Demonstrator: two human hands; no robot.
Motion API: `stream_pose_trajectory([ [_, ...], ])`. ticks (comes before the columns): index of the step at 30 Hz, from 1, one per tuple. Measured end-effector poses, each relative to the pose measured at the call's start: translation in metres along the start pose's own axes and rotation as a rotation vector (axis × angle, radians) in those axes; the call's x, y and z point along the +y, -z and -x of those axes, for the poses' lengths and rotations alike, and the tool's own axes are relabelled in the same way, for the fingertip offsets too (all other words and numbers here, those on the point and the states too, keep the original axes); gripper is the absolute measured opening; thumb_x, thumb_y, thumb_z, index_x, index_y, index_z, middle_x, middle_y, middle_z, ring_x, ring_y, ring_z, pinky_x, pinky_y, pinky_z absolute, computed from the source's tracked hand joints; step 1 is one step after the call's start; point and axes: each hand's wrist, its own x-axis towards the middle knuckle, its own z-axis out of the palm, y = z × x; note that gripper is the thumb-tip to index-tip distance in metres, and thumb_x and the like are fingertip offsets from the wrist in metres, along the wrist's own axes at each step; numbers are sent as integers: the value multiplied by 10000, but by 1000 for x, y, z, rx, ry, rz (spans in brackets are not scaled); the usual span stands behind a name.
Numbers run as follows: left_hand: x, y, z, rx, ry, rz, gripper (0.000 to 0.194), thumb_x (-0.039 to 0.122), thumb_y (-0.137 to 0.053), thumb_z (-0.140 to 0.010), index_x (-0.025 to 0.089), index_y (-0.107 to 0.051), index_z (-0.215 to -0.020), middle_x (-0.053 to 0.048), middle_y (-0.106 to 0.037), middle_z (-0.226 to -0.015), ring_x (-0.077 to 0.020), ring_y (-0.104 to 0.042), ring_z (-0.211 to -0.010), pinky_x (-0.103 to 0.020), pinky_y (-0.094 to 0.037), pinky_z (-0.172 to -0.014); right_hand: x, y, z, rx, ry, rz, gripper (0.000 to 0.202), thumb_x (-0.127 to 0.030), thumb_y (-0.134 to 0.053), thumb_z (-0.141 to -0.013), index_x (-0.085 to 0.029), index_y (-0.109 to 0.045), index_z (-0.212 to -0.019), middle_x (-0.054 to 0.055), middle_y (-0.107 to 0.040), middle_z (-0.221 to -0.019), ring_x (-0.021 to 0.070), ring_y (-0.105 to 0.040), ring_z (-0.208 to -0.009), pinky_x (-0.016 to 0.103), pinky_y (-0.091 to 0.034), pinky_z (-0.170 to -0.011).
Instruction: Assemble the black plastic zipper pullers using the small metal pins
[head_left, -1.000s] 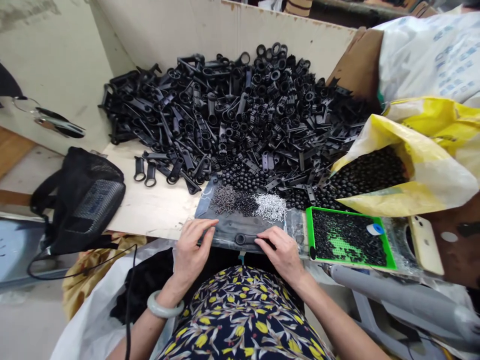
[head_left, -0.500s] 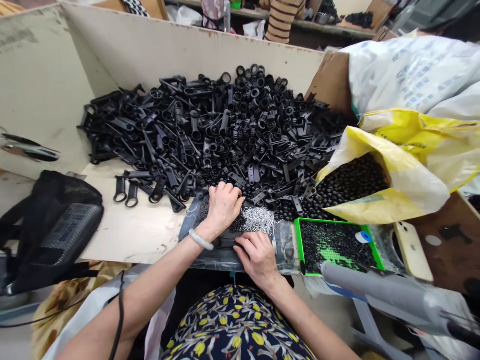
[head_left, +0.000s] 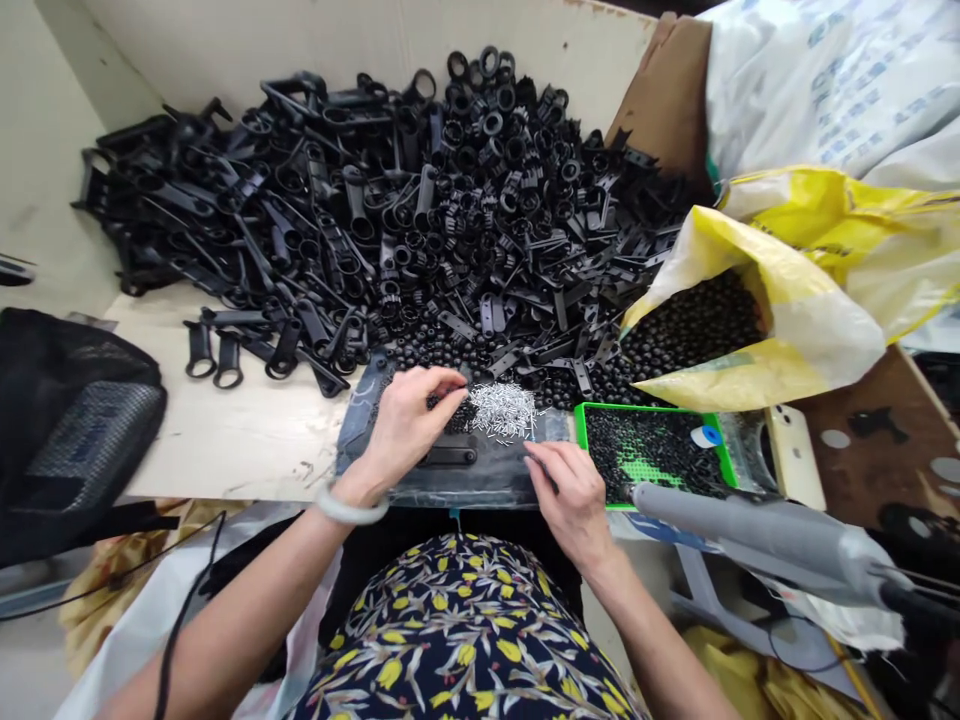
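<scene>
My left hand (head_left: 409, 420), with a pale bracelet on its wrist, is over the left of a dark mat (head_left: 495, 488). Its thumb and forefinger come close together in a pinch beside a heap of small silvery pins (head_left: 504, 410); anything between them is too small to make out. Just under that hand lies a long black plastic part (head_left: 451, 452), partly covered by it. My right hand (head_left: 571, 488) is at the mat's right side, fingers curled and thumb near the forefinger, below the pins. Whatever its fingertips hold cannot be made out.
A large pile of black plastic parts (head_left: 360, 210) fills the back. On the right are a green tray (head_left: 581, 450) of small black pieces, a yellow-and-white bag (head_left: 810, 340) of black beads, a phone (head_left: 796, 455) and a grey tube-like arm (head_left: 750, 520). A black mesh bag (head_left: 75, 410) lies left.
My hands have moved apart: the left went left off the small black pieces, the right moved right. The long black part on the mat now shows more. The whole view has tilted down.
</scene>
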Motion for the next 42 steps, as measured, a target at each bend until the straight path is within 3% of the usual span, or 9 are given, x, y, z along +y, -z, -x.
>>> stream_pose_trajectory([
  [3, 11, 5, 46, -2, 246, 382, 242, 369, -713, -915, 252, -790, -1112, -45, -799, -1078, -226, -717, -954, -351, -544, -872, 3, -6, -6, -62, 36, 91, 213, -226, -534, -1057, -204, -729, -1140, 72, -743, -967, 205, -652, -879, 360, -430, -787],
  [6, 13, -4, 87, 16, 432, 639, 279, 388, -761, -879, 244, -807, -1113, -63, -806, -1115, -235, -743, -995, -351, -575, -932, 0, -20, -17, -121, 90, 180, 200, -259, -539, -1064, -201, -727, -1098, 67, -736, -946, 202, -626, -860, 355, -390, -766],
  [12, 2, -26, 112, 69, 540, 782, 249, 357, -804, -839, 208, -821, -1038, -75, -815, -1087, -227, -756, -982, -326, -600, -923, -7, -38, -34, -210, 102, 346, 162, -284, -585, -1044, -205, -688, -949, 51, -689, -901, 210, -610, -884, 338, -374, -779],
  [18, -2, -28, 113, 80, 311, 602, 234, 321, -710, -937, 222, -794, -1131, -72, -782, -1118, -218, -741, -1016, -345, -596, -940, -10, -35, -41, -219, 88, 347, 170, -224, -579, -1014, -206, -648, -860, 48, -677, -841, 201, -623, -808, 323, -403, -738],
  [25, 2, -27, 99, 133, -63, 139, 204, 146, -600, -971, 200, -749, -1100, -66, -671, -1022, -169, -689, -915, -298, -579, -831, -17, -25, -28, -244, -54, -221, 134, -267, -550, -1037, -224, -669, -994, 24, -729, -931, 161, -684, -796, 278, -501, -764],
  [29, 2, -34, 87, 35, -107, 64, 254, 94, -586, -953, 184, -684, -1170, -65, -661, -1035, -171, -673, -894, -298, -578, -797, -21, -34, -20, -222, -156, -417, 141, -302, -576, -1028, -228, -693, -1000, 25, -744, -938, 174, -700, -822, 290, -536, -781],
  [32, 2, -38, 82, -10, -110, 68, 171, 98, -607, -948, 188, -674, -1079, -46, -660, -997, -163, -662, -860, -287, -573, -770, -20, -44, -17, -202, -212, -462, 154, -318, -578, -1026, -230, -702, -1005, 25, -742, -927, 175, -699, -807, 289, -545, -758],
  [37, -9, -44, 79, 6, -202, 6, 98, 183, -618, -991, 179, -692, -1054, -61, -670, -993, -164, -678, -865, -294, -586, -786, -14, -52, -15, -184, -238, -447, 152, -321, -582, -1018, -231, -701, -989, 25, -739, -911, 173, -695, -781, 294, -546, -760],
  [42, -19, -49, 80, 46, -303, -81, 107, 224, -618, -1002, 168, -695, -1050, -77, -716, -978, -187, -691, -870, -322, -601, -781, -15, -53, -14, -125, -391, -698, 153, -368, -641, -981, -229, -702, -980, 9, -735, -814, 162, -705, -690, 279, -572, -685],
])
